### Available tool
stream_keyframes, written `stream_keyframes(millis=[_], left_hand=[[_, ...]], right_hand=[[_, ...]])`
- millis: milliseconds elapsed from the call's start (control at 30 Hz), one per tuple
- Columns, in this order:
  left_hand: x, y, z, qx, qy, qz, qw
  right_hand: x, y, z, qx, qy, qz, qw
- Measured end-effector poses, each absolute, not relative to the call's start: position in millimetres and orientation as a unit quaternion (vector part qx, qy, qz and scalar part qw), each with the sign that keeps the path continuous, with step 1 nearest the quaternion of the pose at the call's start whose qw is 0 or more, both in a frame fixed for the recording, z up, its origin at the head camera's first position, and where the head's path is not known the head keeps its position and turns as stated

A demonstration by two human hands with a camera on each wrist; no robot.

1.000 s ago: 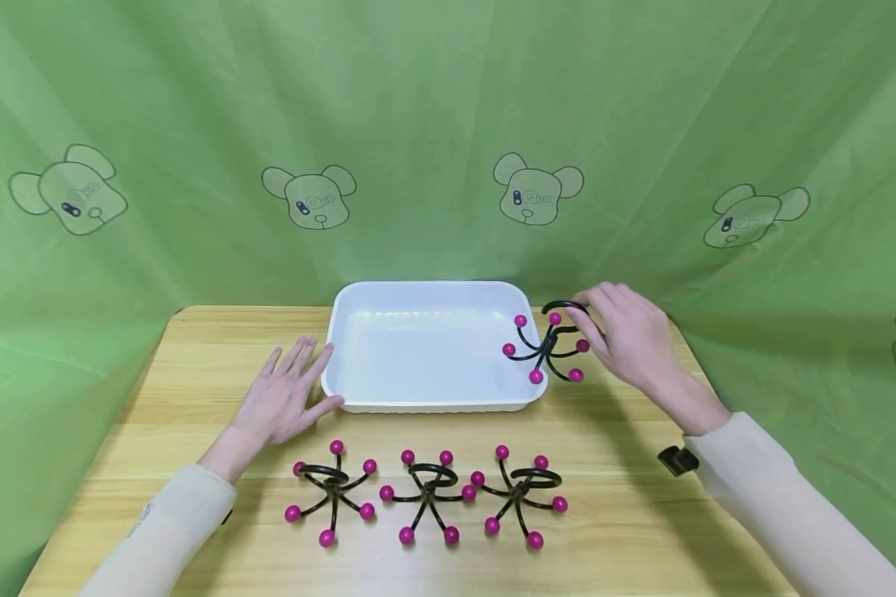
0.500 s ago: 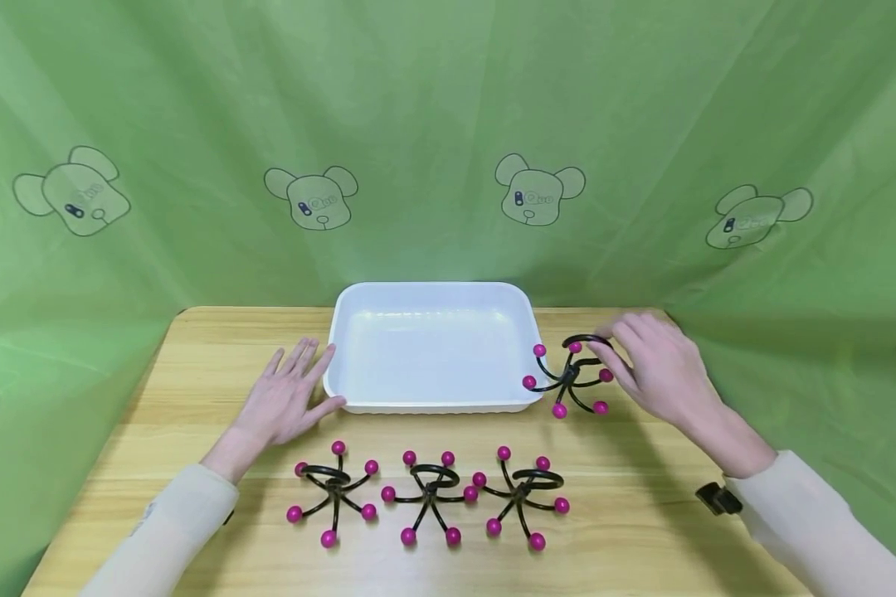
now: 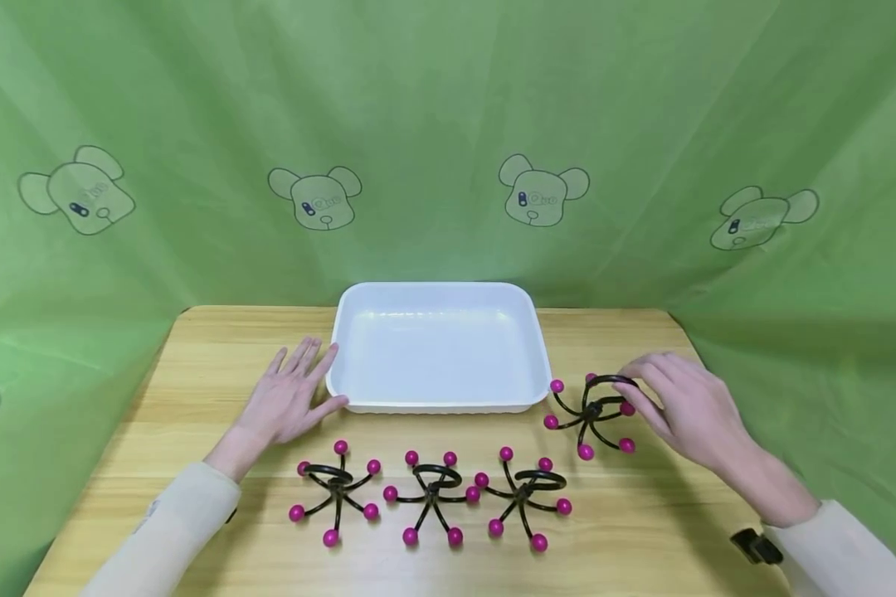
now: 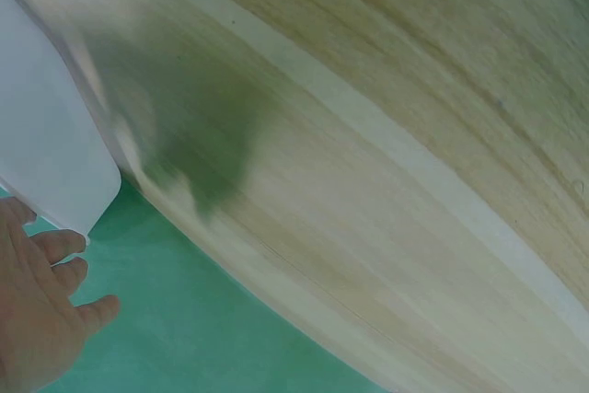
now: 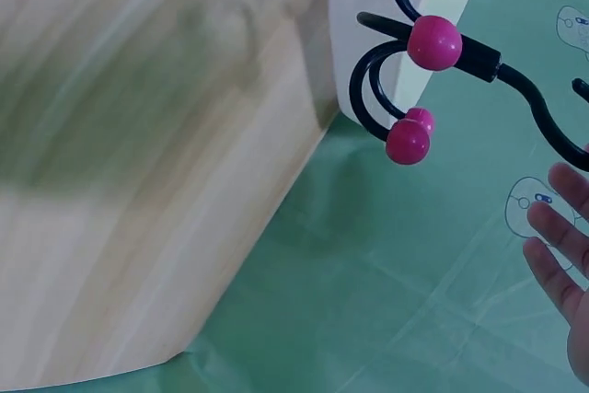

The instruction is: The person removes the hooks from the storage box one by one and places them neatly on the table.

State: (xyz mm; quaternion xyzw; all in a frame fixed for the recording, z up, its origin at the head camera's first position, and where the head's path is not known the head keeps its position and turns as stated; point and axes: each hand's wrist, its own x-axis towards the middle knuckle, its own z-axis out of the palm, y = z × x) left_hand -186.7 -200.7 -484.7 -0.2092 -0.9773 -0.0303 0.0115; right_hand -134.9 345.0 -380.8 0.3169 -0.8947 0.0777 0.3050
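Note:
My right hand (image 3: pixel 687 406) pinches the black ring handle of a head massager (image 3: pixel 593 411), whose curved wire legs end in magenta balls. It is held just right of the white tray's front right corner; in the right wrist view, the massager's stem (image 5: pixel 479 57) points toward the hand's spread fingers (image 5: pixel 557 236). My left hand (image 3: pixel 287 402) lies flat with fingers spread, its thumb and index fingertip at the left side of the white tray (image 3: pixel 448 408). Along the front stand three like massagers: left (image 3: pixel 336 487), middle (image 3: pixel 431 493) and right (image 3: pixel 521 492).
The shallow rectangular tray stands at the back of the wooden table (image 3: pixel 216 348). Behind and around the table hangs a green cloth (image 3: pixel 433 99) with bear-head outlines. The right side of the table lies under my right forearm.
My right hand has carried its head massager from over the tray's right rim to the right and nearer to me. My left hand, the tray and the three front massagers have stayed put.

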Motion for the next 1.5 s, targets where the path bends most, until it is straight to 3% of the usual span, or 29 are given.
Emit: stream_keyframes(millis=[200,1033,1500], left_hand=[[-186.3,-201.3,-484.4,-0.207,-0.978,-0.033,0.011],[-188.6,-198.9,-486.0,-0.205,-0.978,-0.039,0.007],[-187.4,-200.2,-486.8,-0.204,-0.978,-0.040,0.009]], right_hand=[[-122.0,351.9,-392.9,0.332,-0.878,0.080,0.336],[-74.4,382.5,-430.9,0.352,-0.872,0.070,0.334],[-62.3,386.5,-444.2,0.383,-0.845,0.090,0.363]])
